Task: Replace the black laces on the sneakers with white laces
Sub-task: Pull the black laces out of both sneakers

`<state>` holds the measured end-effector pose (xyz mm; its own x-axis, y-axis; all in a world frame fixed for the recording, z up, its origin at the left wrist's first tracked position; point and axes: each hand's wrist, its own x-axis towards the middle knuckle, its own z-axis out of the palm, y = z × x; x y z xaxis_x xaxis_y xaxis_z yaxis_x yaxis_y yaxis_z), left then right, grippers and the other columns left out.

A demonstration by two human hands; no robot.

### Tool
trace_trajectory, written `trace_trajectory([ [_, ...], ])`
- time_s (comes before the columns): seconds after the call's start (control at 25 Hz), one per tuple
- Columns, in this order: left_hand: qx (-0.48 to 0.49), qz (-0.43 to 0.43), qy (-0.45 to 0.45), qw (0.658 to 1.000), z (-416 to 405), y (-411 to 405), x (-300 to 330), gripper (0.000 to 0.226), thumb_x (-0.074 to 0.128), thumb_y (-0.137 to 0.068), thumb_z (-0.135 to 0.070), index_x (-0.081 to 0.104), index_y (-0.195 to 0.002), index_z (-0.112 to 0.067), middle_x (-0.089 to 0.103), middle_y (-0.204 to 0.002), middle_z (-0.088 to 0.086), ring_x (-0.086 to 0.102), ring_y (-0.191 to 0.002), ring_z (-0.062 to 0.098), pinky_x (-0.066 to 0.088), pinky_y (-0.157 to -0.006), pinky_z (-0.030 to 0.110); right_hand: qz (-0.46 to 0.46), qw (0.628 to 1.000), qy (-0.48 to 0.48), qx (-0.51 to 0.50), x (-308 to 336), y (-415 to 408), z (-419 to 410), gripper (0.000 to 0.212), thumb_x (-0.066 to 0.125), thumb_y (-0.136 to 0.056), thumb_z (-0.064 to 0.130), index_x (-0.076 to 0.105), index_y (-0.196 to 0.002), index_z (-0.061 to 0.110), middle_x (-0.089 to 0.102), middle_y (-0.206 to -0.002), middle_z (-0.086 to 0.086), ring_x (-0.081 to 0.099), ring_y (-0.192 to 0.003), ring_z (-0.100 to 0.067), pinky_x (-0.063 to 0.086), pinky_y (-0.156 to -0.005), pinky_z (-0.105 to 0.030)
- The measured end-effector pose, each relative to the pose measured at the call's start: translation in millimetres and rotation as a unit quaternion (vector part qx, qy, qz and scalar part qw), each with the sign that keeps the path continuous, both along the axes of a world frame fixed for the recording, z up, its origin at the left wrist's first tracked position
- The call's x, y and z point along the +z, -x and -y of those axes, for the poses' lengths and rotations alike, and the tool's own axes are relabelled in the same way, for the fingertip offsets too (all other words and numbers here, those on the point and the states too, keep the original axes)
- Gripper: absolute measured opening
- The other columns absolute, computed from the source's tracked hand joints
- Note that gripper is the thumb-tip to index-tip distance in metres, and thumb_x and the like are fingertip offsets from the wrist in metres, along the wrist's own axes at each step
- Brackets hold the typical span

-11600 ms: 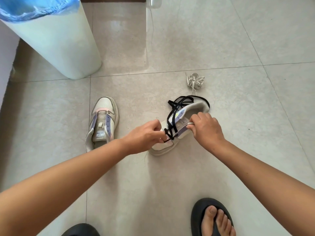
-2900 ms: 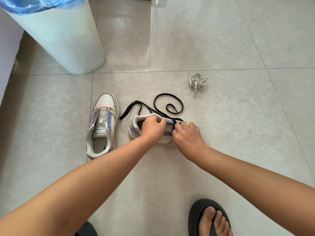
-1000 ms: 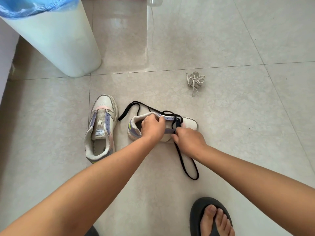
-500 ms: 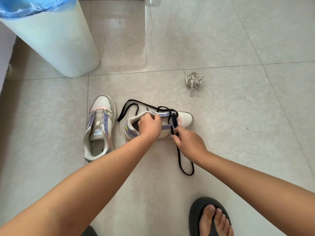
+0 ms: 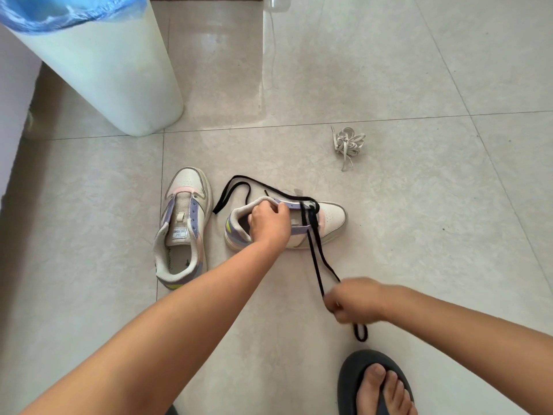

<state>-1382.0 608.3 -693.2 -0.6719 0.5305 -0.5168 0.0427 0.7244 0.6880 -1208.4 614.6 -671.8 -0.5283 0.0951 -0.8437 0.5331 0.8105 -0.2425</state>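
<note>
Left hand (image 5: 269, 221) grips the collar and tongue area of the laced sneaker (image 5: 330, 218), fingers curled over its opening, pinning it to the tiled floor (image 5: 434, 235). Sneaker lies with toe pointing right, heel left. Right hand (image 5: 354, 301), blurred, sits nearer than the shoe and to its right, fingers closed around the black lace (image 5: 314, 256). Two strands run taut from the eyelets near the toe down to that hand; a short loop hangs out below the fist. Far end of the same lace trails loose on the floor behind the heel, curving left.

Second sneaker (image 5: 182, 226) stands just left of the first, toe pointing far, no lace in its eyelets, tongue exposed. White laces (image 5: 348, 142) lie bundled on the floor, far right of the shoes and well apart from both hands.

White bin (image 5: 101, 76) with blue liner at far left. Dark sandal (image 5: 353, 381) on a foot at the near edge, right side.
</note>
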Motion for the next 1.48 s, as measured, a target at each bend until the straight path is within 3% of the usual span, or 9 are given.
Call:
trace_trajectory([
  [0.12,-0.003,0.005,0.000,1.000,0.8,0.9,0.2,0.038,0.046,-0.090,-0.029,0.041,-0.055,-0.016,0.066,-0.093,0.021,0.058,-0.099,0.039,0.047,-0.089,0.046,0.091,0.991,-0.032,0.093,1.6,3.4,8.4,0.015,0.044,-0.091,0.014,0.057,-0.099,0.012,0.055,-0.086,-0.005,0.053,-0.078,-0.026,0.035,-0.057,-0.026],
  [0.24,-0.014,-0.002,-0.003,1.000,2.8,1.5,2.8,0.041,0.046,-0.091,-0.027,0.039,-0.052,-0.016,0.066,-0.093,0.022,0.058,-0.098,0.038,0.046,-0.089,0.046,-0.057,0.982,-0.128,-0.123,-5.9,20.7,-22.8,0.028,0.041,-0.097,0.032,0.053,-0.112,0.012,0.062,-0.109,-0.010,0.059,-0.100,-0.030,0.039,-0.070,-0.030],
  [0.44,-0.016,-0.008,-0.001,1.000,2.5,1.5,-0.7,0.035,0.046,-0.090,-0.029,0.043,-0.058,-0.014,0.066,-0.091,0.019,0.058,-0.097,0.038,0.047,-0.087,0.045,-0.223,0.883,-0.065,-0.407,-15.5,50.8,-29.1,0.024,0.050,-0.095,0.026,0.049,-0.072,0.017,0.051,-0.067,0.002,0.050,-0.071,-0.023,0.035,-0.060,-0.030],
  [0.72,0.016,0.025,0.006,1.000,-0.8,2.4,-0.5,0.035,0.045,-0.091,-0.028,0.060,-0.078,0.000,0.065,-0.099,0.021,0.057,-0.102,0.039,0.045,-0.092,0.046,-0.008,0.996,-0.060,-0.067,-2.2,20.1,-15.9,0.025,0.046,-0.093,0.026,0.044,-0.069,0.021,0.055,-0.080,-0.004,0.052,-0.083,-0.028,0.032,-0.055,-0.028],
  [0.92,0.089,0.197,0.042,0.975,11.0,-22.3,10.4,0.050,0.035,-0.083,-0.038,0.056,-0.115,-0.006,0.062,-0.114,0.014,0.058,-0.105,0.034,0.045,-0.094,0.038,-0.210,0.902,-0.208,-0.316,4.9,18.3,-43.5,0.031,0.044,-0.097,0.032,0.049,-0.121,0.015,0.055,-0.121,-0.005,0.051,-0.110,-0.025,0.045,-0.081,-0.035],
  [1.04,-0.027,0.271,0.032,0.962,31.2,-36.6,33.1,0.013,0.042,-0.089,-0.019,0.052,-0.085,-0.011,0.054,-0.075,0.008,0.052,-0.065,0.023,0.043,-0.067,0.028,-0.194,0.907,-0.157,-0.340,-4.8,20.9,-58.7,0.038,0.053,-0.092,0.029,0.044,-0.126,0.014,0.045,-0.127,-0.006,0.042,-0.119,-0.024,0.040,-0.095,-0.038],
  [1.16,-0.083,0.183,-0.023,0.979,29.9,-16.9,46.9,0.008,0.042,-0.089,-0.014,0.049,-0.087,-0.016,0.058,-0.079,0.004,0.057,-0.063,0.021,0.048,-0.061,0.032,-0.175,0.918,-0.129,-0.331,-17.4,32.0,-57.5,0.037,0.056,-0.087,0.023,0.045,-0.122,0.016,0.041,-0.126,-0.005,0.037,-0.119,-0.025,0.036,-0.097,-0.038],
  [1.32,-0.190,-0.002,0.023,0.981,7.2,17.3,31.6,0.028,0.045,-0.091,-0.018,0.052,-0.117,-0.013,0.051,-0.117,0.006,0.054,-0.103,0.020,0.042,-0.082,0.027,-0.200,0.905,-0.131,-0.352,-28.3,35.9,-61.5,0.006,0.050,-0.088,0.017,0.052,-0.094,0.019,0.047,-0.116,-0.004,0.042,-0.112,-0.024,0.038,-0.094,-0.038],
  [1.48,-0.314,-0.005,0.011,0.949,-3.9,18.0,13.1,0.044,0.045,-0.086,-0.008,0.052,-0.126,-0.024,0.035,-0.112,0.004,0.038,-0.120,0.024,0.034,-0.104,0.029,-0.252,0.849,-0.050,-0.462,-29.2,33.8,-69.0,0.019,0.058,-0.088,0.018,0.049,-0.105,0.016,0.053,-0.104,-0.002,0.052,-0.098,-0.020,0.043,-0.087,-0.035],
])
